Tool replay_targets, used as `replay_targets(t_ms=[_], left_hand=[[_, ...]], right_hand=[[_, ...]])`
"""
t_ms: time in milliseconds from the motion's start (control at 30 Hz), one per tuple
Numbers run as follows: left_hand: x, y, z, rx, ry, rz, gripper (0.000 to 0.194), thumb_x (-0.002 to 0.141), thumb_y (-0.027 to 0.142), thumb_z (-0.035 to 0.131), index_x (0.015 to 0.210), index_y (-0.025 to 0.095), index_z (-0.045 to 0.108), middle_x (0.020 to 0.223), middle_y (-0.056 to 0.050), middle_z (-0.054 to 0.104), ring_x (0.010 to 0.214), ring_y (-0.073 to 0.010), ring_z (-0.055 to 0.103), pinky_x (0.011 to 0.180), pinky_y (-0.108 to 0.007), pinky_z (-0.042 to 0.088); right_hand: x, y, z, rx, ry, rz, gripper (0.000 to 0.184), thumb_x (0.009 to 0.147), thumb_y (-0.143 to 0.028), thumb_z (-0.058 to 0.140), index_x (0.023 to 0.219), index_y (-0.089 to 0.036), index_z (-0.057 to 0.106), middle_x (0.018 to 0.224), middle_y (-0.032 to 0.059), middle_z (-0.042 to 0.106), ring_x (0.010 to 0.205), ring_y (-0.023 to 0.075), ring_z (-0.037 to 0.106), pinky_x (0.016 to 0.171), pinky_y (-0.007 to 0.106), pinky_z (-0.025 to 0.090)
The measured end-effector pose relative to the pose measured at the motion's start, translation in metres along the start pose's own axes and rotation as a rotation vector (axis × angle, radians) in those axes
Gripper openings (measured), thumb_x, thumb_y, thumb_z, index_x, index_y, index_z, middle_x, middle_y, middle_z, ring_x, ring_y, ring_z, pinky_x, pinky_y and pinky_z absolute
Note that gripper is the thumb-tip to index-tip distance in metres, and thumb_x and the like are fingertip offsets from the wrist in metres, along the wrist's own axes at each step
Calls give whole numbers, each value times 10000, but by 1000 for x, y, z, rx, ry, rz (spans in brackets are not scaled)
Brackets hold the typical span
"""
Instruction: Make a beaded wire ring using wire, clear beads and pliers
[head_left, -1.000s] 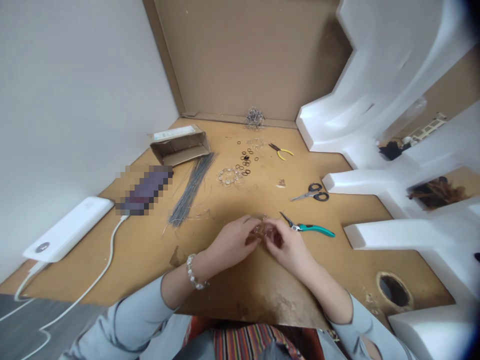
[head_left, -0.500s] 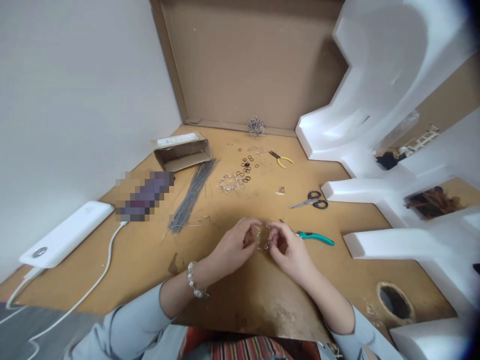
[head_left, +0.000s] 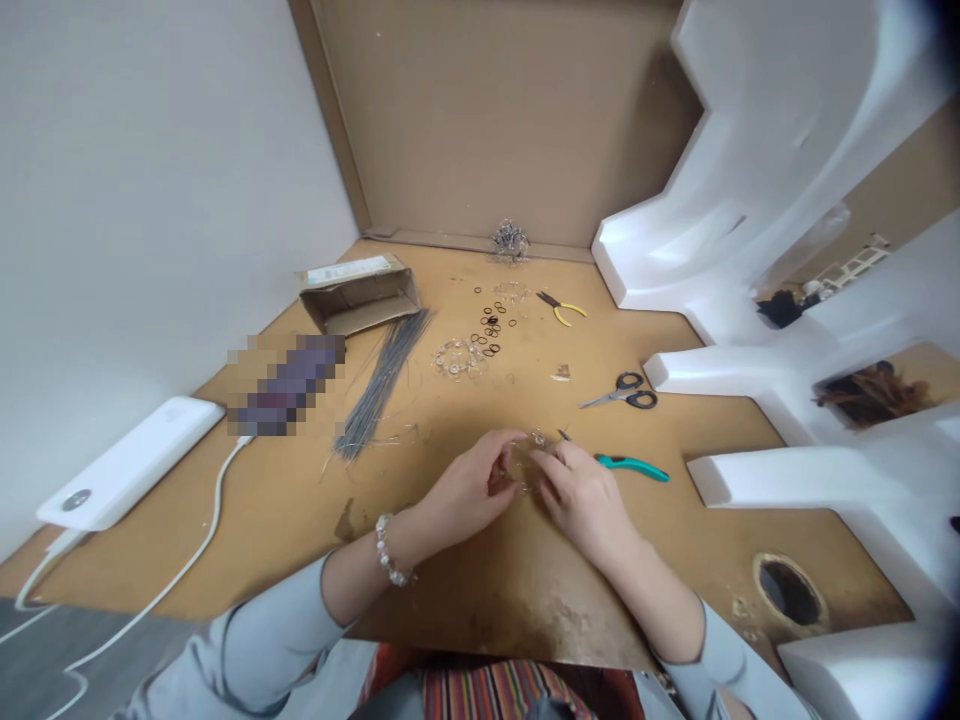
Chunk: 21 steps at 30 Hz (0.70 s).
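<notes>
My left hand (head_left: 474, 482) pinches a thin wire ring (head_left: 538, 438) strung with small clear pieces, held just above the tabletop. On the ring's right side, the curled fingers of my right hand (head_left: 589, 497) close over it and hide part of it. Right behind that hand lies a cutting tool with a teal handle (head_left: 637, 466), its jaws partly covered. A beaded bracelet (head_left: 390, 553) circles my left wrist. Farther back rest another clear-beaded wire ring (head_left: 459, 358) and several small dark rings (head_left: 491, 330).
Scissors (head_left: 628, 390) and yellow-handled pliers (head_left: 562, 308) lie to the right. A bundle of straight wires (head_left: 381, 385), an open cardboard box (head_left: 360, 300), a pixelated device and a white power bank (head_left: 131, 463) are left. White foam pieces (head_left: 757, 482) border the right; the table has a round hole (head_left: 790, 592).
My right hand has turned over so its back faces up, its fingers reaching left over the ring. The left hand keeps its pinch. The whole view has shifted slightly.
</notes>
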<state>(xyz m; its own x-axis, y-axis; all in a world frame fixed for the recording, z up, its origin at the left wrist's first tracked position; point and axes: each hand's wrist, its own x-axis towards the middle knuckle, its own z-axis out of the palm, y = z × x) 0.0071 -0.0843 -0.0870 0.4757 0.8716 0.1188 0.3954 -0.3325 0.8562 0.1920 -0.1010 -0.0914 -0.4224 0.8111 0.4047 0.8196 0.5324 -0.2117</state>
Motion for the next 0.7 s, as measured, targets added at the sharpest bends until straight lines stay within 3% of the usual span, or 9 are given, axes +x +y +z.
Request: replay_targets(t_ms=[200, 400, 700], left_hand=[[-1, 1, 4, 28, -34, 16, 468, 781, 139, 543, 1226, 212, 417, 867, -2, 529, 676, -104, 490, 613, -226, 426], [-1, 0, 4, -10, -65, 35, 502, 789, 152, 551, 1258, 221, 389, 843, 13, 508, 623, -86, 460, 603, -220, 421], [0, 4, -7, -33, -56, 30, 454, 817, 312, 584, 1234, 216, 433, 796, 23, 509, 597, -81, 457, 568, -206, 404]], right_hand=[[1, -5, -2, -194, -41, 42, 130, 831, -128, 518, 781, -188, 622, 753, 49, 525, 704, 180, 463, 598, 283, 342], [1, -2, -4, -99, -72, 45, 124, 832, -133, 541, 846, -201, 644, 766, 51, 528, 725, 179, 475, 591, 264, 353], [4, 9, 1, 366, 173, 107, 139, 889, -167, 465, 950, -192, 587, 797, 45, 589, 718, 144, 558, 639, 255, 466]])
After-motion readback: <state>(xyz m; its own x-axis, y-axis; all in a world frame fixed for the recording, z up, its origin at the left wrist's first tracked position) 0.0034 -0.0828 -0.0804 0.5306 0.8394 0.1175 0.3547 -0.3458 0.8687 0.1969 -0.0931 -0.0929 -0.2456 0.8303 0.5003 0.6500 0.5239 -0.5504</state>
